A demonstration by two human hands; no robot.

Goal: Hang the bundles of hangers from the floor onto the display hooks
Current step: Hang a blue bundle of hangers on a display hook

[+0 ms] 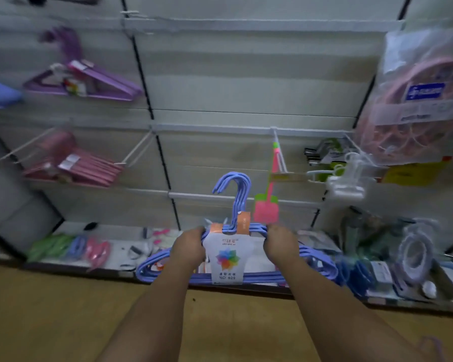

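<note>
Two bare forearms reach forward from the bottom of the view toward a shop display wall. Between the hands hangs a bundle of blue hangers (259,276), held upright in the air in front of the lowest shelf (63,228), its cluster of hooks pointing up. A white paper label (226,259) with a colourful flower print wraps the middle of the bundle.

The left hand (190,246) grips the bundle's left shoulder, fingers curled round the blue bars just beside the label. The right hand (280,244) grips the right shoulder the same way — the label and the hooks sit between the two hands.

Behind the bundle, white wire display hooks (139,150) jut from the pale wall panels. On the left, a purple hanger bundle (89,82) hangs on an upper hook and a pink hanger bundle (81,165) on a lower one. A pink and green swatter-like item (268,205) hangs just behind the blue hooks. At upper right hangs a clear bag (416,100) with a pink round rack inside. The lowest shelf carries small mixed goods — too blurred to name. The floor (63,309) is brownish yellow.
</note>
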